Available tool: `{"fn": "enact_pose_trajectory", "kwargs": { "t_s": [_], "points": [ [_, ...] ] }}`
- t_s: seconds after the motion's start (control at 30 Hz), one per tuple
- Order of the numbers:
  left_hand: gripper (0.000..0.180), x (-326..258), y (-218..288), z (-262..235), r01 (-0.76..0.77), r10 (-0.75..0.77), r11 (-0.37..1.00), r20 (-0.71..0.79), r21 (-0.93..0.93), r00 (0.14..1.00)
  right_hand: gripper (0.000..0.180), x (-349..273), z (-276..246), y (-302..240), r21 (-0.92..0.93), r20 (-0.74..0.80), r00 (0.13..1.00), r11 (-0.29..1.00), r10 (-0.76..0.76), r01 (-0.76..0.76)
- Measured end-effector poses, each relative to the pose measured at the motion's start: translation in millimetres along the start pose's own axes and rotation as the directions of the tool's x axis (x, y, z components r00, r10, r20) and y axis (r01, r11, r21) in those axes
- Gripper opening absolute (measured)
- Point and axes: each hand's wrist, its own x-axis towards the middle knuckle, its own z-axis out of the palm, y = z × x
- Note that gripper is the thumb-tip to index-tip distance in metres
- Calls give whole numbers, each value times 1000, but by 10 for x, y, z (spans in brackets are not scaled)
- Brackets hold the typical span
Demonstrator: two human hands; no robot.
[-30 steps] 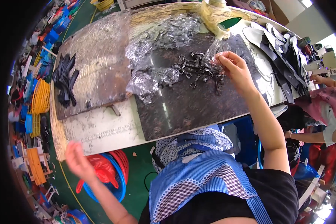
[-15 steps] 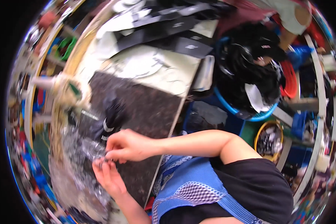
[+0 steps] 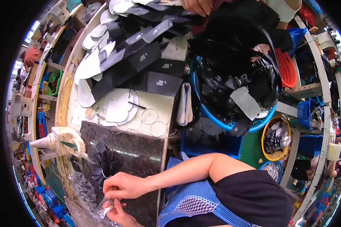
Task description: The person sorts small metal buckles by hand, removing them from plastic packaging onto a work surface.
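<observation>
My left hand [image 3: 119, 215] is at the table's near left, its fingers curled round a crinkled piece of clear plastic film [image 3: 103, 212]. Just above it my right hand [image 3: 127, 185] is closed in a pinch at the film's upper end, its fingertips close to those of the left. Part of what lies between the fingers is hidden. Beyond the right hand a black fabric bundle [image 3: 109, 160] rests on a dark speckled slab [image 3: 140, 151]. More crumpled clear plastic [image 3: 79, 189] lies to the left of both hands.
A white nozzle bottle [image 3: 62, 142] lies at the table's left edge. Black and white cut pieces [image 3: 134, 56] cover the far table. To the right stand a blue basket [image 3: 212, 117] heaped with black pieces and a yellow basket [image 3: 267, 153]. Another person's hand [image 3: 197, 5] shows at the top.
The view has shifted, showing more of the far table. My left fingers, more stretched before, are now curled with the film between them. Both hands stay close together.
</observation>
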Motion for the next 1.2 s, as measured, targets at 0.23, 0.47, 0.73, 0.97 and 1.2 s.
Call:
{"fn": "enact_pose_trajectory", "kwargs": {
  "t_s": [0.23, 0.47, 0.73, 0.97, 1.2],
  "points": [
    [12, -33, 15, 145, -25, 22, 999, -115, -28, 993, 17, 45, -107, -31, -288, 55, 998, 957, -22, 37],
    [11, -23, -3, 291, -39, -40, 924, -198, -380, 979, 18, 81, -5, 109, -345, 70, 995, 934, -70, 90],
    [16, 16, -102, 130, 41, -180, 786, -164, -617, 970, 17, 52, 21, 276, -418, 272, 942, 858, -195, 298],
    [21, 15, -108, 64, 130, -156, 801, 7, -585, 988, 13, 117, -92, 275, -453, 257, 949, 845, -181, 283],
    [22, -67, -79, 18, 103, -163, 830, -62, -548, 985, 12, 88, -33, 263, -450, 215, 965, 861, -152, 237]
  ]
}}
